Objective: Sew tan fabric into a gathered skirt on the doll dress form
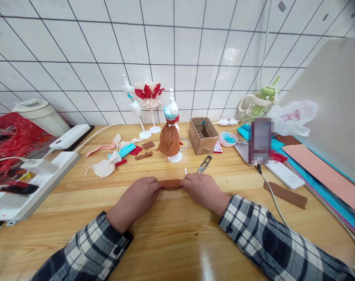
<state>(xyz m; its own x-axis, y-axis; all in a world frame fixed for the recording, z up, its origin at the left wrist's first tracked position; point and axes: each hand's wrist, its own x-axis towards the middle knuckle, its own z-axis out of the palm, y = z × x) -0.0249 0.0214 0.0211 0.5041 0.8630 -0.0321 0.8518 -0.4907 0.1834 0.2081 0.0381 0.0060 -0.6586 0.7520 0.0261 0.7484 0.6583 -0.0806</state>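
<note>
A strip of brown crepe paper [170,184] stretches between my two hands, low over the wooden table. My left hand [140,197] has its fingers closed on the strip's left end. The right end is pinched by my right hand [203,192]. Just beyond my right hand lie thread snips [204,164] and a small white strip [186,171]. Behind the brown strip stands a small white mannequin [173,107] with a gathered brown paper skirt [169,140] and a blue top. Fingertips of both hands are partly hidden.
Two more mannequins, one wearing a cream dress with red bows [149,93], stand near the tiled wall. Right of centre are a cardboard box [206,143] and pink bowl [228,139]. Paper scraps [104,167] lie left; a power strip [39,191] and cables run along the left edge.
</note>
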